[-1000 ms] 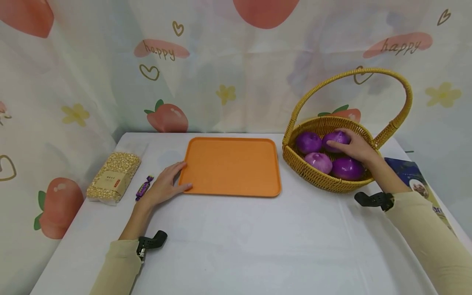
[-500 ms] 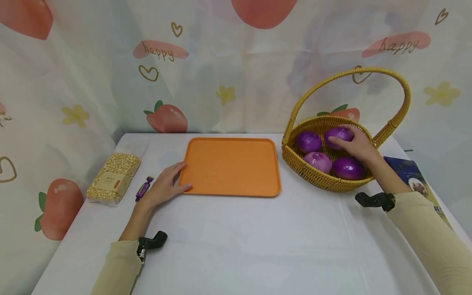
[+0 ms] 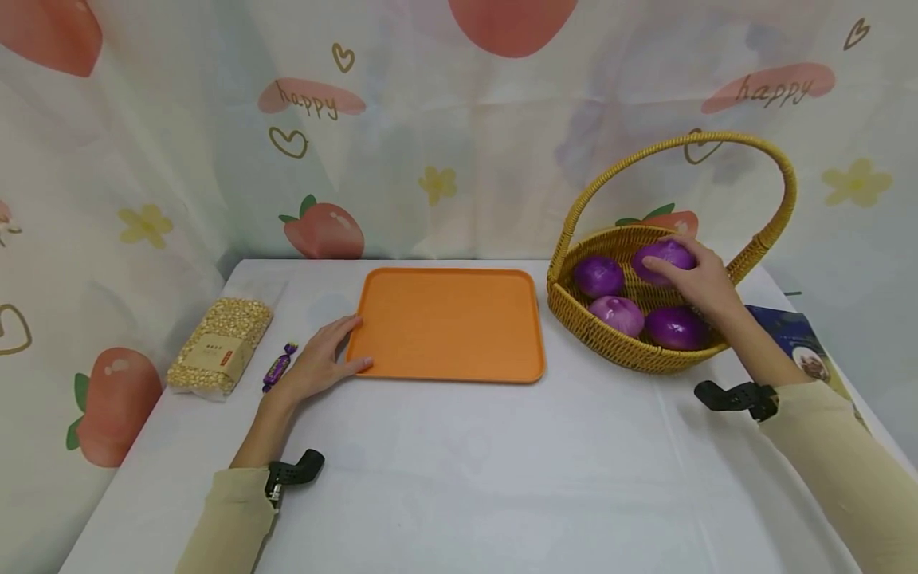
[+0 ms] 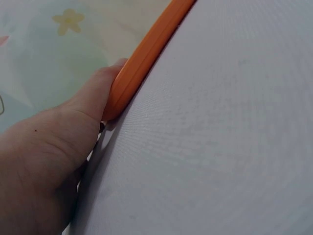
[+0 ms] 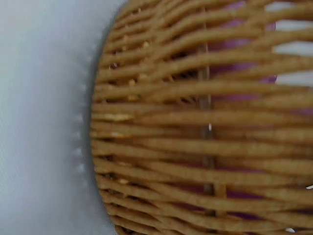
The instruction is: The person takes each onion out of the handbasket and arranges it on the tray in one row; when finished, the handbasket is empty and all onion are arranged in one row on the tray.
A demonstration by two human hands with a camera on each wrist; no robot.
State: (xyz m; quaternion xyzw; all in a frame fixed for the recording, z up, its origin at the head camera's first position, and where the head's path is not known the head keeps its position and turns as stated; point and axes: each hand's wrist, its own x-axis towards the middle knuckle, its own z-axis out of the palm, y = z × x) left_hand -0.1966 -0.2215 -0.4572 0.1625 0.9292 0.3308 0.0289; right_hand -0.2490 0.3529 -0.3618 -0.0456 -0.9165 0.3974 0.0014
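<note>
My right hand grips a purple onion, thumb at its near side and fingers over its far side. Below it is the wicker basket, where three more onions lie: a dark one at the back left, a paler one in front and a glossy dark one at the front right. The right wrist view shows mostly the basket's woven wall. At the left end of an orange tray, my left hand rests with fingers and thumb extended, touching the rim.
A purple-wrapped candy lies just left of my left hand, with a clear bag of yellow grains beyond it. The basket's tall handle arches over its opening. A printed blue booklet lies partly under my right arm.
My right hand has lifted the back-right onion slightly up and rightward from its spot among the others. My left hand and the tray stay where they were.
</note>
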